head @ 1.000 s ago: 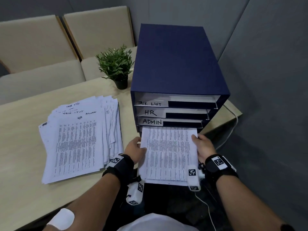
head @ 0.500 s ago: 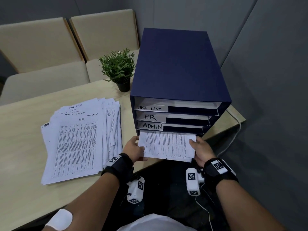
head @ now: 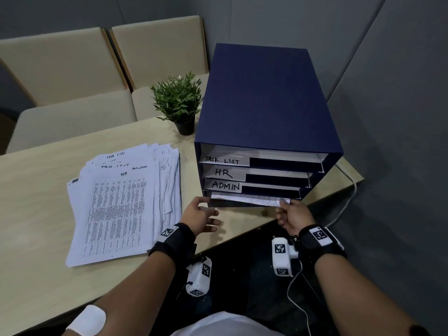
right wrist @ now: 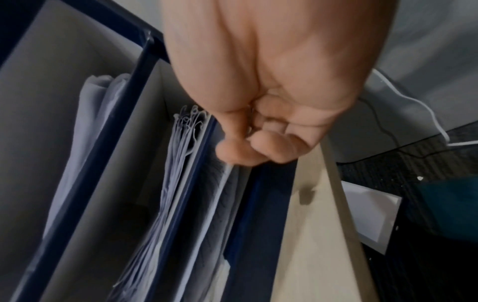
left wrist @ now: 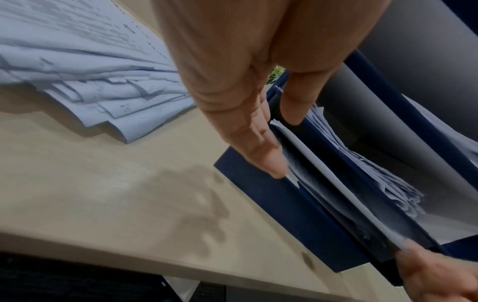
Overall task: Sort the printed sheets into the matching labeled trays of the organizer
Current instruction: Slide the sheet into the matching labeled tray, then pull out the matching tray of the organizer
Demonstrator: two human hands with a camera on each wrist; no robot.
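**Printed sheet nearly home in the bottom tray**

The printed sheet [head: 249, 199] lies almost fully inside the organizer's [head: 266, 105] lowest tray, just ahead of both hands. The right hand [head: 292, 215] pinches its near right corner; the left hand [head: 200, 218] hangs relaxed and empty beside the tray's left end. Trays above read "TASK LIST", "HR" and "ADMIN"; the bottom label is hidden. Left of the left hand, a fanned stack [head: 121, 204] awaits sorting, its top sheet marked "HR".
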